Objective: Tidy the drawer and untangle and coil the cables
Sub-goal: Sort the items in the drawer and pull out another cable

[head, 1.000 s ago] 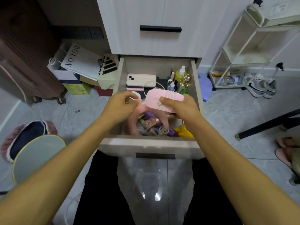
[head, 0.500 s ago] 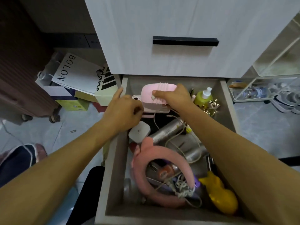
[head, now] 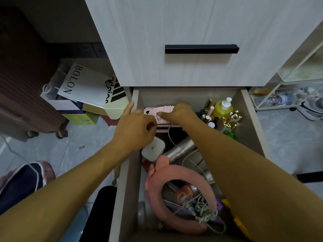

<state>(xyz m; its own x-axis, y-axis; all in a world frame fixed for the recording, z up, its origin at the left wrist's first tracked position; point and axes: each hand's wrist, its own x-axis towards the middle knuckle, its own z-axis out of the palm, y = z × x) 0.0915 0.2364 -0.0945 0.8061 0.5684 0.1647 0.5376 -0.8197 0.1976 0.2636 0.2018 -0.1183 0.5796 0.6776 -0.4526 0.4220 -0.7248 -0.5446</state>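
Right now the right hand (head: 178, 113) grips the pink case (head: 161, 112) at the drawer (head: 251, 119) back, upper centre, long axis left-right; left hand (head: 134, 130), fingers curled, grasp unclear, hovers just left

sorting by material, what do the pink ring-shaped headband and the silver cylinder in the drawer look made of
Pink ring-shaped headband: seemingly soft plush fabric; matte, fuzzy-looking surface, padded rounded edges. Silver cylinder: probably brushed metal, perhaps metal-coated plastic; satin grey sheen with a long highlight. Both lie in the wood-grain drawer.
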